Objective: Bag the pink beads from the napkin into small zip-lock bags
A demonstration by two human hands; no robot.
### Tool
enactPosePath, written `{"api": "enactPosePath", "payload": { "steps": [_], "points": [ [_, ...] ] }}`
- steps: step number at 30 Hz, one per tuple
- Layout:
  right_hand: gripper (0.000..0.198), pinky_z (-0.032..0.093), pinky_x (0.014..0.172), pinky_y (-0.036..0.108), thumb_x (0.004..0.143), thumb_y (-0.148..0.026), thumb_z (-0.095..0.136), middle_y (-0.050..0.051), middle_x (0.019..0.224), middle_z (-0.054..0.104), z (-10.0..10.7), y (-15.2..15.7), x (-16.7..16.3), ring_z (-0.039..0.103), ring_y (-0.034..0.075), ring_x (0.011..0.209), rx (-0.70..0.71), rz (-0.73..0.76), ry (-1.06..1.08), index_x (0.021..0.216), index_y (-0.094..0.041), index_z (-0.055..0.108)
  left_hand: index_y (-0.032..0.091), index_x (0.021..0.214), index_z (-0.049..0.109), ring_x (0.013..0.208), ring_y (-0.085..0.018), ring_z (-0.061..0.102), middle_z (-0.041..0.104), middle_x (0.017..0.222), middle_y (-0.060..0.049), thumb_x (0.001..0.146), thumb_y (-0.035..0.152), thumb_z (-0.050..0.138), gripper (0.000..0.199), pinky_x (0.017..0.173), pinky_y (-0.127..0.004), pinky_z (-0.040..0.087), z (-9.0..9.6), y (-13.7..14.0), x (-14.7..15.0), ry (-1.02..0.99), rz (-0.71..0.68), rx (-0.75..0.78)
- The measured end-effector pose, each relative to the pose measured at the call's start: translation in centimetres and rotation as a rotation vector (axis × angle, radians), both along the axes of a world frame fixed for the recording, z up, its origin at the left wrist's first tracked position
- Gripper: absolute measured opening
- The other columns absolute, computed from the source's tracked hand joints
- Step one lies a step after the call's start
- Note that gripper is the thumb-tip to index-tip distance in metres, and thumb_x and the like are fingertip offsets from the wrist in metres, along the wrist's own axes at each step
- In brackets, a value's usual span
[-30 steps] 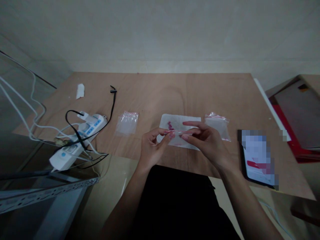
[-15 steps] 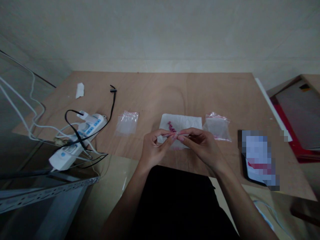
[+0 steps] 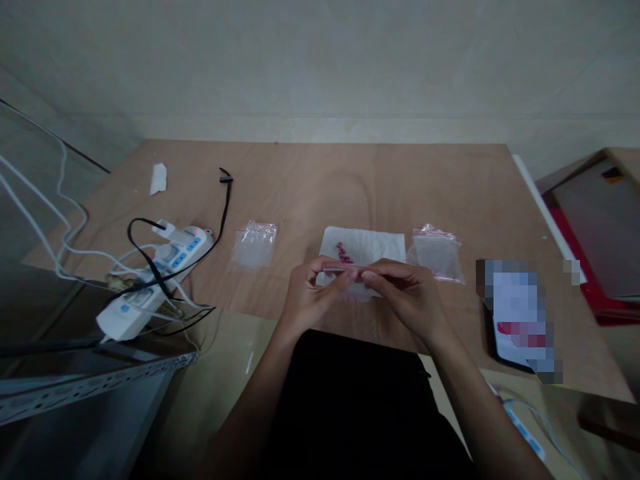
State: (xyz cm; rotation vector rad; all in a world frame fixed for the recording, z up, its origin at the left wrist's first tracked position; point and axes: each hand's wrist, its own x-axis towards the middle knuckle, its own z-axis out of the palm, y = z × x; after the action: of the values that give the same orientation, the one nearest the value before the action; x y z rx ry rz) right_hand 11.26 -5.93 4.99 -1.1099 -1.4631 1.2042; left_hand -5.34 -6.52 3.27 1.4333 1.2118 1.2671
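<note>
Small clear bag [image 3: 359, 295], held above the near part of a white sheet [image 3: 375, 243].
The left hand [image 3: 311, 293] and the right hand [image 3: 409, 290] both pinch its upper edge. Small dark-pink pieces [image 3: 343, 253] lie beyond, on the sheet; flat bags [image 3: 254, 247] rest at left, similar bags [image 3: 436, 256] at right.

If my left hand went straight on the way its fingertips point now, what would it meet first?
Probably your right hand: your left hand points toward it along the bag both pinch. Depth is unclear, so the gap between them is hard to judge.
</note>
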Motion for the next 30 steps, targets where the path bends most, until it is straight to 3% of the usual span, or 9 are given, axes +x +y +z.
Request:
{"api": "enactPosePath", "payload": {
  "steps": [8, 15, 18, 20, 22, 24, 25, 28, 30],
  "points": [
    [0.003, 0.054, 0.065, 0.032, 0.072, -0.029, 0.078, 0.002, 0.076, 0.077, -0.4, 0.1, -0.6, 0.069, 0.018, 0.070, -0.048, -0.079, 0.080, 0.075, -0.028, 0.078, 0.021, 0.083, 0.076, 0.079, -0.019, 0.072, 0.078, 0.085, -0.006, 0.083, 0.037, 0.069, 0.017, 0.073, -0.029, 0.056, 0.5, -0.1, -0.2, 0.044, -0.046, 0.019],
    [0.006, 0.051, 0.059, 0.032, 0.076, -0.031, 0.075, 0.002, 0.071, 0.076, -0.2, -0.3, -0.2, 0.065, 0.017, 0.063, 0.020, -0.111, -0.029, 0.074, -0.025, 0.078, 0.025, 0.081, 0.079, 0.073, -0.019, 0.072, 0.078, 0.077, -0.004, 0.088, 0.041, 0.063, 0.024, 0.069, -0.030, 0.055, 1.8, -0.3, -0.9, 0.247, -0.131, 0.050],
    [0.013, 0.052, 0.059, 0.032, 0.079, -0.037, 0.073, 0.001, 0.068, 0.074, 0.2, -0.1, 0.7, 0.066, 0.018, 0.062, 0.022, -0.111, -0.029, 0.073, -0.027, 0.077, 0.023, 0.077, 0.078, 0.070, -0.019, 0.071, 0.077, 0.073, -0.005, 0.090, 0.040, 0.059, 0.029, 0.066, -0.030, 0.054, 1.4, -0.2, -1.7, 0.269, -0.123, 0.048],
    [0.016, 0.052, 0.060, 0.032, 0.081, -0.041, 0.071, 0.000, 0.064, 0.071, 0.6, 0.2, 2.0, 0.065, 0.018, 0.062, 0.028, -0.195, -0.041, 0.073, -0.028, 0.076, 0.021, 0.080, 0.077, 0.076, -0.020, 0.071, 0.077, 0.078, -0.006, 0.090, 0.040, 0.057, 0.029, 0.071, -0.031, 0.054, 0.5, 0.2, -2.8, 0.276, 0.020, 0.051],
    [0.016, 0.051, 0.060, 0.032, 0.081, -0.044, 0.071, 0.001, 0.068, 0.071, 0.9, 0.7, 3.9, 0.064, 0.018, 0.064, 0.033, -0.337, -0.040, 0.079, -0.029, 0.077, 0.019, 0.092, 0.075, 0.088, -0.022, 0.070, 0.077, 0.093, -0.008, 0.087, 0.042, 0.060, 0.027, 0.081, -0.035, 0.054, -0.7, 0.8, -4.4, 0.355, 0.306, 0.095],
    [0.022, 0.048, 0.057, 0.032, 0.081, -0.046, 0.071, 0.003, 0.073, 0.071, 1.0, 1.5, 5.9, 0.062, 0.018, 0.063, 0.042, -0.506, -0.082, 0.092, -0.028, 0.077, 0.016, 0.111, 0.068, 0.103, -0.026, 0.065, 0.072, 0.111, -0.012, 0.081, 0.043, 0.066, 0.041, 0.094, -0.043, 0.050, -1.9, 1.7, -6.2, 0.532, 0.575, 0.124],
    [0.027, 0.046, 0.056, 0.032, 0.081, -0.046, 0.070, 0.003, 0.072, 0.070, 0.9, 2.0, 7.0, 0.060, 0.018, 0.061, 0.056, -0.588, -0.137, 0.098, -0.027, 0.076, 0.014, 0.122, 0.061, 0.112, -0.029, 0.061, 0.067, 0.120, -0.015, 0.077, 0.045, 0.070, 0.056, 0.099, -0.046, 0.046, -2.3, 2.2, -7.1, 0.617, 0.646, 0.104],
    [0.042, 0.046, 0.059, 0.036, 0.083, -0.050, 0.066, 0.007, 0.074, 0.069, 0.3, 3.6, 9.6, 0.059, 0.020, 0.060, 0.084, -0.700, -0.371, 0.115, -0.022, 0.069, 0.005, 0.139, 0.043, 0.132, -0.039, 0.045, 0.050, 0.139, -0.027, 0.068, 0.054, 0.075, 0.092, 0.110, -0.052, 0.036, -3.2, 3.9, -9.1, 0.780, 0.744, -0.029],
    [0.057, 0.049, 0.066, 0.042, 0.083, -0.053, 0.065, 0.014, 0.095, 0.072, -0.2, 4.5, 10.6, 0.065, 0.026, 0.072, 0.067, -0.716, -0.507, 0.128, -0.018, 0.060, 0.002, 0.138, 0.042, 0.136, -0.043, 0.039, 0.047, 0.141, -0.029, 0.066, 0.057, 0.074, 0.096, 0.112, -0.055, 0.031, -3.5, 4.9, -9.8, 0.855, 0.729, -0.104]
  ]
}}
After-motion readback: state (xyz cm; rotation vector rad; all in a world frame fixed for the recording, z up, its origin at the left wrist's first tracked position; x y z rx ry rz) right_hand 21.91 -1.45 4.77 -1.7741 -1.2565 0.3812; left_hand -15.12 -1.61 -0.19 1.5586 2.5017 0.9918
